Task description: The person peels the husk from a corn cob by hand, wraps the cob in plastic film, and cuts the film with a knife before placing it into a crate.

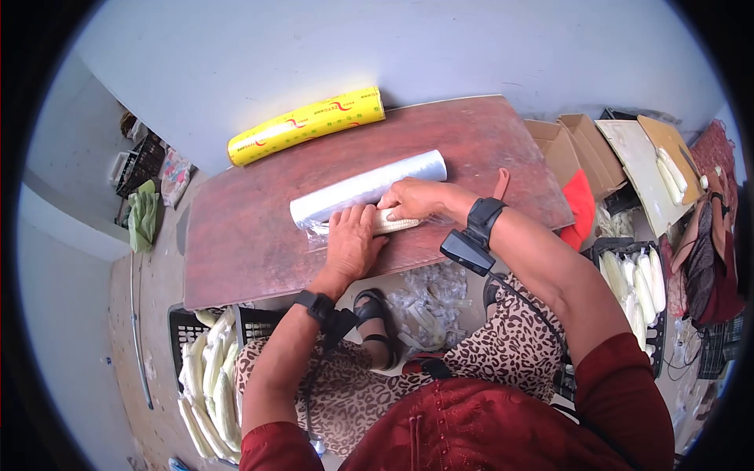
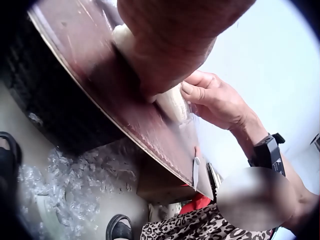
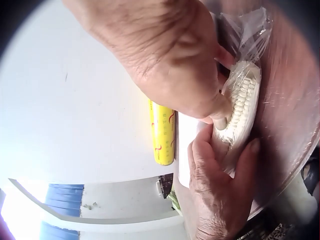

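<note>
A pale ear of corn (image 1: 399, 224) lies on the reddish table (image 1: 243, 251), just in front of a roll of clear cling film (image 1: 369, 187). Film covers its kernels, and a loose film end (image 3: 255, 32) sticks out past one tip in the right wrist view. My left hand (image 1: 351, 245) grips the ear's left part, thumb on the near side and fingers on the far side. From beyond, my right hand (image 1: 415, 198) holds the ear with curled fingers, its thumb pressed against the kernels. The left wrist view shows the right thumb (image 2: 187, 88) at the husk-pale end.
A yellow printed tube (image 1: 306, 125) lies along the wall at the table's back. Crates of corn stand at left (image 1: 212, 377) and right (image 1: 632, 286). Crumpled film (image 1: 430, 302) covers the floor below. A knife (image 2: 196, 172) lies near the table's right edge.
</note>
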Demonstrator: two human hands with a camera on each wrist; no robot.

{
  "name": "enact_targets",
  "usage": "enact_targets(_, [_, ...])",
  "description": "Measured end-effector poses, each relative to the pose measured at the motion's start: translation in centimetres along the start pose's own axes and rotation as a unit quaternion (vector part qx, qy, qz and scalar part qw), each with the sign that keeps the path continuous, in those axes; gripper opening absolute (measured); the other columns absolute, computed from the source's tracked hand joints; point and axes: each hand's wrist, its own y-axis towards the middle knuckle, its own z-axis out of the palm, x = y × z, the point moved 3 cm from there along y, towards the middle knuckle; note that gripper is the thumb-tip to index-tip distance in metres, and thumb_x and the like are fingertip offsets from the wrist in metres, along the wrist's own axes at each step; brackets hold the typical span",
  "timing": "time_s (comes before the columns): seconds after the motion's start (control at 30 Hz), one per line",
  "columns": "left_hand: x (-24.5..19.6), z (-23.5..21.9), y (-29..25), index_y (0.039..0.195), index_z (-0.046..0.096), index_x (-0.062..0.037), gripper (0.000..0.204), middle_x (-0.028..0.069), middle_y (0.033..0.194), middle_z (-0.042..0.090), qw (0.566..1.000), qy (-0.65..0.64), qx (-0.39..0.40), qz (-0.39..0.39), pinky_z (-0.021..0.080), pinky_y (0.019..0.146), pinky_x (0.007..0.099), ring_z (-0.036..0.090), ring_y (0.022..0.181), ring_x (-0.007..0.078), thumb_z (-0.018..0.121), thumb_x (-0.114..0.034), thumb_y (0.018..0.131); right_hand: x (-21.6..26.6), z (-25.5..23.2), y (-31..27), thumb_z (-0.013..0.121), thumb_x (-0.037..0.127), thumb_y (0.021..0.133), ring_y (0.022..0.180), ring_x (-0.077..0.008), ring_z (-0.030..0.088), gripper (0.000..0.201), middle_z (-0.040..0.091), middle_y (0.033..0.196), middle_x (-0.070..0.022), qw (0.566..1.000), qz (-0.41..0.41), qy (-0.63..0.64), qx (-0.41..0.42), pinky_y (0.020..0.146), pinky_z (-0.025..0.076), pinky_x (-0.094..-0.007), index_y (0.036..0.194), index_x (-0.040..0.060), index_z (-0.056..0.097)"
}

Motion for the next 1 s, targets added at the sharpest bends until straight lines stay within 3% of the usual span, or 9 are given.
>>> enact_targets(0.33, [0.8, 0.2, -0.1, 0.113, 0.056, -0.0077, 0.052, 0.0111, 0.108, 0.056, 0.999, -0.028, -0.004, -0.015, 0.038, 0.092, 0.0429, 0.051, 0.106, 0.0321, 0.078, -0.021, 0.069, -0.7, -1.6, -1.6, 0.060, 0.017, 0.085, 0.083, -0.0308, 0.066, 0.019, 0.070, 0.091, -0.0175, 0.991, 0.089, -0.072, -0.063, 0.075, 0.050, -0.0395, 0.092, 0.0026, 0.070])
enact_targets(0.43, [0.8, 0.2, -0.1, 0.113, 0.056, -0.0086, 0.051, 0.0104, 0.107, 0.056, 0.999, -0.029, -0.017, -0.010, 0.038, 0.091, 0.0433, 0.052, 0.105, 0.0313, 0.078, -0.020, 0.068, -0.7, -3.1, -2.6, 0.065, 0.022, 0.083, 0.076, -0.0303, 0.065, 0.021, 0.069, 0.082, -0.0152, 0.986, 0.112, -0.071, -0.101, 0.070, 0.049, -0.0397, 0.085, 0.0013, 0.069])
enact_targets(0.53, [0.8, 0.3, -0.2, 0.113, 0.056, -0.0086, 0.052, 0.0098, 0.106, 0.056, 0.999, -0.028, -0.021, -0.003, 0.037, 0.092, 0.0434, 0.052, 0.105, 0.0303, 0.078, -0.019, 0.068, 0.0, -4.2, -4.6, 0.072, 0.029, 0.079, 0.070, -0.0290, 0.063, 0.028, 0.066, 0.073, -0.0127, 0.990, 0.113, -0.037, -0.077, 0.064, 0.048, -0.0398, 0.081, 0.0010, 0.067])
enact_targets(0.57, [0.9, 0.3, -0.1, 0.113, 0.056, -0.0084, 0.052, 0.0097, 0.106, 0.056, 0.999, -0.026, -0.020, 0.000, 0.037, 0.092, 0.0433, 0.052, 0.106, 0.0299, 0.078, -0.019, 0.068, 0.8, -4.3, -5.4, 0.078, 0.034, 0.073, 0.080, -0.0292, 0.062, 0.040, 0.063, 0.082, -0.0124, 0.986, 0.162, -0.024, -0.032, 0.069, 0.047, -0.0401, 0.088, 0.0005, 0.061])
enact_targets(0.67, [1.0, 0.4, -0.1, 0.114, 0.055, -0.0077, 0.053, 0.0094, 0.107, 0.056, 0.999, -0.024, -0.026, 0.006, 0.037, 0.093, 0.0430, 0.051, 0.106, 0.0291, 0.078, -0.020, 0.068, 1.6, -3.0, -7.1, 0.080, 0.039, 0.069, 0.097, -0.0345, 0.058, 0.056, 0.059, 0.099, -0.0179, 0.984, 0.077, -0.152, -0.049, 0.079, 0.047, -0.0455, 0.099, -0.0006, 0.055])
enact_targets(0.7, [1.0, 0.5, -0.1, 0.114, 0.055, -0.0077, 0.052, 0.0098, 0.107, 0.056, 0.999, -0.023, -0.025, 0.008, 0.037, 0.093, 0.0428, 0.051, 0.107, 0.0297, 0.078, -0.020, 0.068, 1.7, -2.3, -7.6, 0.080, 0.036, 0.070, 0.108, -0.0353, 0.053, 0.058, 0.052, 0.108, -0.0186, 0.979, 0.115, -0.167, -0.006, 0.088, 0.043, -0.0479, 0.105, -0.0002, 0.050])
enact_targets(0.8, [1.1, 0.5, -0.1, 0.114, 0.055, -0.0077, 0.051, 0.0105, 0.107, 0.056, 0.999, -0.022, -0.021, 0.011, 0.038, 0.093, 0.0425, 0.051, 0.107, 0.0308, 0.077, -0.019, 0.070, 1.2, -0.3, -8.1, 0.077, 0.028, 0.075, 0.107, -0.0347, 0.055, 0.048, 0.052, 0.108, -0.0185, 0.961, 0.083, -0.256, -0.055, 0.089, 0.042, -0.0488, 0.103, 0.0005, 0.050])
enact_targets(0.83, [1.2, 0.4, -0.1, 0.114, 0.055, -0.0076, 0.051, 0.0105, 0.107, 0.056, 1.000, -0.021, -0.020, 0.010, 0.038, 0.093, 0.0425, 0.051, 0.107, 0.0307, 0.077, -0.019, 0.070, 1.2, -0.1, -8.1, 0.070, 0.018, 0.081, 0.105, -0.0345, 0.055, 0.029, 0.054, 0.106, -0.0159, 0.963, 0.076, -0.244, -0.088, 0.090, 0.041, -0.0484, 0.098, 0.0033, 0.052])
enact_targets(1.0, [1.3, 0.5, -0.1, 0.114, 0.056, -0.0072, 0.051, 0.0100, 0.109, 0.057, 1.000, -0.019, -0.010, 0.001, 0.038, 0.094, 0.0427, 0.051, 0.108, 0.0301, 0.077, -0.020, 0.069, 0.4, -1.7, -7.6, 0.064, 0.012, 0.084, 0.091, -0.0365, 0.059, 0.011, 0.058, 0.092, -0.0137, 0.974, 0.048, -0.163, -0.148, 0.081, 0.044, -0.0482, 0.088, 0.0045, 0.056])
